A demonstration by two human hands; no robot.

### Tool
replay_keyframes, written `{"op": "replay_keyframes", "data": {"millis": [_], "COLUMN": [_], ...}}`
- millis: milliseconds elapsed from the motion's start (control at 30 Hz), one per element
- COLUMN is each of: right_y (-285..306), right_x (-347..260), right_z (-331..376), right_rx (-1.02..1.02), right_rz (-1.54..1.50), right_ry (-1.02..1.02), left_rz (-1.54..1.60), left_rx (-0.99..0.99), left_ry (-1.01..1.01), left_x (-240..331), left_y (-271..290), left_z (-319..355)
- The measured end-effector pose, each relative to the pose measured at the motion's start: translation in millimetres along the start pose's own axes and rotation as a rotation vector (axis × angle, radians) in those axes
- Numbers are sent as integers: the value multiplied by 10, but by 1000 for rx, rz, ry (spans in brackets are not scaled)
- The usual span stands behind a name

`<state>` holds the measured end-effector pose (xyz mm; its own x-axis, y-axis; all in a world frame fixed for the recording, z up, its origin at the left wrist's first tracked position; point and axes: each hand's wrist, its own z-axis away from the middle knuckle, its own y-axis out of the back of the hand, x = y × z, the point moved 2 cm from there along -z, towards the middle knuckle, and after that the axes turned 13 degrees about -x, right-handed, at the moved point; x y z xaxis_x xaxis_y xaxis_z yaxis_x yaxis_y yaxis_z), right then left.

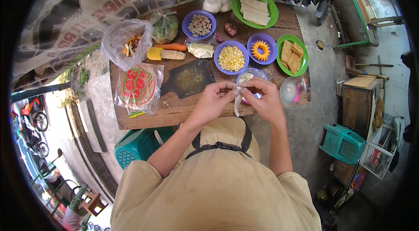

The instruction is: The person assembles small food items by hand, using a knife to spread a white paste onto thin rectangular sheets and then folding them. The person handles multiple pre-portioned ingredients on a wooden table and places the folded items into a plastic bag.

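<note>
My left hand and my right hand meet over the table's near edge, fingertips pinched together. Between them they hold a thin, pale, curved strip, its lower end hanging free; I cannot make out what it is. Just beyond the fingers is a small bowl with pale bits in it, partly hidden by my right hand. Left of my hands lies a dark chopping board. Farther back stand a purple bowl of corn kernels and another holding an orange scalloped ring.
A green plate of brown fried slabs and a clear plastic dish stand right. Behind are a green plate of pale slabs and a purple bowl of cubes. A corn cob, carrot and wrapper pack lie left.
</note>
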<state>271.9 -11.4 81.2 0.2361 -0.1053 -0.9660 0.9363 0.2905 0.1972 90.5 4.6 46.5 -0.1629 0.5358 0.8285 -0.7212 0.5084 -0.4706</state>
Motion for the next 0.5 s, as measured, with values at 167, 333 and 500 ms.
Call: {"op": "replay_keyframes", "data": {"millis": [167,333,500], "right_y": [-33,-45,-32], "right_x": [-19,-90,-146], "right_z": [2,37,66], "right_rx": [78,106,75], "right_rz": [83,198,226], "right_ry": [27,107,168], "left_rz": [50,118,178], "left_rx": [76,119,61], "left_ry": [33,45,87], "left_x": [-17,12,74], "left_y": [-68,-118,-64], "left_z": [15,47,68]}}
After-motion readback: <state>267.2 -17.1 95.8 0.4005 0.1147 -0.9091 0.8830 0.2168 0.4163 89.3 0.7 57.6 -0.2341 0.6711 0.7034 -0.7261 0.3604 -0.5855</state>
